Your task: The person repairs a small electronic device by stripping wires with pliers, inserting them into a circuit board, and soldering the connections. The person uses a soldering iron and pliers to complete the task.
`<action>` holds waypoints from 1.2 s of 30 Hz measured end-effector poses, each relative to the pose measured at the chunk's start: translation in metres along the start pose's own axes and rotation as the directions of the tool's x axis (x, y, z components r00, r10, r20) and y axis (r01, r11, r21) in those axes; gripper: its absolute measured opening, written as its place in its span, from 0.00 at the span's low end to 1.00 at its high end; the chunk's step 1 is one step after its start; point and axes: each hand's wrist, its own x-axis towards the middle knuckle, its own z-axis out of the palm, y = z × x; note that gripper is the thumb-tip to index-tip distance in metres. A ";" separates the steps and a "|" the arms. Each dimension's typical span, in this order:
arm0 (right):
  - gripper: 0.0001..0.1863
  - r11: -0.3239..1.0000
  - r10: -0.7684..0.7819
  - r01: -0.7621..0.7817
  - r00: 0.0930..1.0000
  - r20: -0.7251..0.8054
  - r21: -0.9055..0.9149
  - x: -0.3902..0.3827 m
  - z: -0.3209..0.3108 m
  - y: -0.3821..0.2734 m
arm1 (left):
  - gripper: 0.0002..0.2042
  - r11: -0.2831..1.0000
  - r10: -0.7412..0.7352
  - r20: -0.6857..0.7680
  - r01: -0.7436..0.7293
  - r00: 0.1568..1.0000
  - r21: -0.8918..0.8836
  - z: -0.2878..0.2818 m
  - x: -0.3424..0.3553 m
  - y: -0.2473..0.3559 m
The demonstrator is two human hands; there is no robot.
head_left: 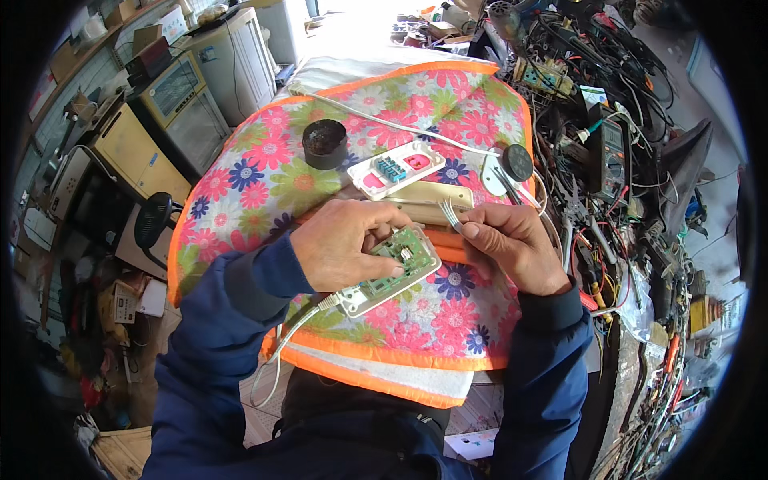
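My left hand (340, 244) is closed on a shallow pale casing with a green circuit board (412, 250) in it, its thumb on the board. From the casing's near end, a white cable (298, 326) hangs down to the left. My right hand (520, 248) pinches the ends of several thin pale wires (450, 214), which fan upward beside the casing. Just beyond both hands lies a long beige plastic piece (448, 194). Behind it rests a white cover (432, 166) with pink parts and blue-green buttons. My left fingertips are partly hidden.
A flowered quilt (276, 188) with orange edging covers the work surface. On it stand a black round pot (324, 146) and a small black disc (518, 162); a white cord (384, 122) crosses behind. Tangled cables, pliers (574, 204) and a multimeter (612, 160) crowd the right. Cabinets (232, 68) line the left.
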 end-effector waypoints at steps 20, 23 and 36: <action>0.10 0.967 0.083 -0.072 0.996 0.036 -0.246 -0.007 0.002 -0.012 | 0.26 0.970 0.132 -0.007 -0.128 0.991 0.207 0.003 -0.003 0.005; 0.10 0.962 0.110 -0.097 0.993 0.040 -0.254 -0.007 0.006 -0.013 | 0.26 0.978 0.127 -0.018 -0.122 0.992 0.169 0.006 -0.002 0.001; 0.12 0.987 0.151 -0.143 0.981 0.124 -0.068 -0.003 0.006 -0.005 | 0.26 0.975 0.145 -0.022 -0.139 0.989 0.173 0.007 -0.002 0.000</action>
